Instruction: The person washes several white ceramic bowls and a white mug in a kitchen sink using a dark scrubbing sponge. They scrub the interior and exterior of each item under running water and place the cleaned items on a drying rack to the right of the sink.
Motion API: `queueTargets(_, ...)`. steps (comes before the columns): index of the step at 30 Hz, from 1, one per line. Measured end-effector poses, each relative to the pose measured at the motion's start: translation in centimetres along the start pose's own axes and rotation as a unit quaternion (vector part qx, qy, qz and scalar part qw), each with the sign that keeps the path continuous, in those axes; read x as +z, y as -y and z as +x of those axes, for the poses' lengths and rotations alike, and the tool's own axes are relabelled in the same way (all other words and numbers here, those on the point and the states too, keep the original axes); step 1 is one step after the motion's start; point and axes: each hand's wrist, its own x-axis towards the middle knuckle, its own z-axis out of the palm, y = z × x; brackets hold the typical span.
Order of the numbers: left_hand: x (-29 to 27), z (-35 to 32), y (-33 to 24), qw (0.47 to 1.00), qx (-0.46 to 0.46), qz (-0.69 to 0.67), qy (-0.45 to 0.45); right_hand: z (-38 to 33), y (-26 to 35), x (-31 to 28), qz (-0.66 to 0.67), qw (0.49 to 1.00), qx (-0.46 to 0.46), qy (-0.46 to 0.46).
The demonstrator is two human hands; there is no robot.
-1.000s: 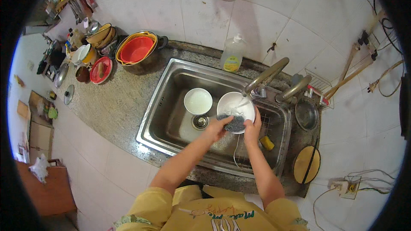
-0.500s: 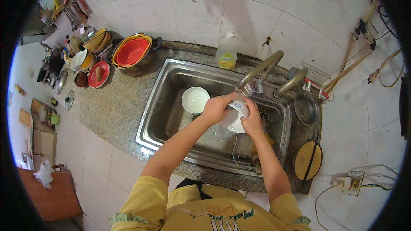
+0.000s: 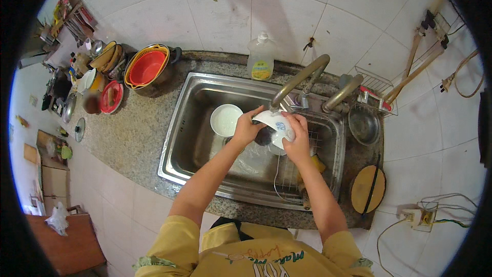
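Observation:
A white bowl with a blue pattern (image 3: 281, 124) is tilted on its side beneath the faucet (image 3: 296, 82), over the sink (image 3: 202, 161). My left hand (image 3: 249, 127) is closed on the bowl's left rim. On its right side, my right hand (image 3: 297, 136) grips the same bowl, thumb and fingers against the outer wall. A dark, rounded thing (image 3: 264, 136) shows just under the bowl beside my left fingers; its kind I cannot make out. Another white bowl (image 3: 226, 120) rests in the basin to the left. Part of a white thing (image 3: 277, 150) shows below the held bowl.
A wire rack (image 3: 319, 146) covers the sink's right part, with a yellow thing (image 3: 318, 163) on it. Behind stands a clear soap bottle (image 3: 261, 58). A pot with a red basket (image 3: 147, 68) sits on the left counter; a round wooden board (image 3: 365, 191) lies right.
The bowl has been turned in my hands, so more of its patterned outside shows. My left hand has shifted to its left rim, and the dark thing has come into view. The whole view has shifted slightly.

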Motion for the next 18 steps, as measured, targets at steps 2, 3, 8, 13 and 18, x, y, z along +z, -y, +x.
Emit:
queueTargets(2, -0.6, 0.2, -4.7, 0.982, 0.088, 0.158, 0.05, 0.0, -0.7, 0.4, -0.065, 0.998, -0.001, 0.007)
queueTargets(3, -0.5, 0.4, -5.7, 0.961, 0.132, 0.234, 0.072, 0.0, -1.1, 0.8, -0.056, 0.998, 0.009, 0.006)
queueTargets(8, -0.2, 0.8, -5.9, 0.911, 0.235, 0.325, 0.097, 0.3, -1.5, 0.9, -0.006, 1.0, 0.024, 0.003)
queueTargets(13, 0.2, -0.7, -2.6, 0.994, -0.084, 0.05, -0.05, 0.8, -1.5, 0.2, 0.182, 0.978, 0.101, -0.029)
queueTargets(18, 4.5, -5.0, -1.8, 0.89, -0.305, -0.336, -0.03, 0.8, -2.0, 1.6, 0.521, 0.811, 0.236, -0.122)
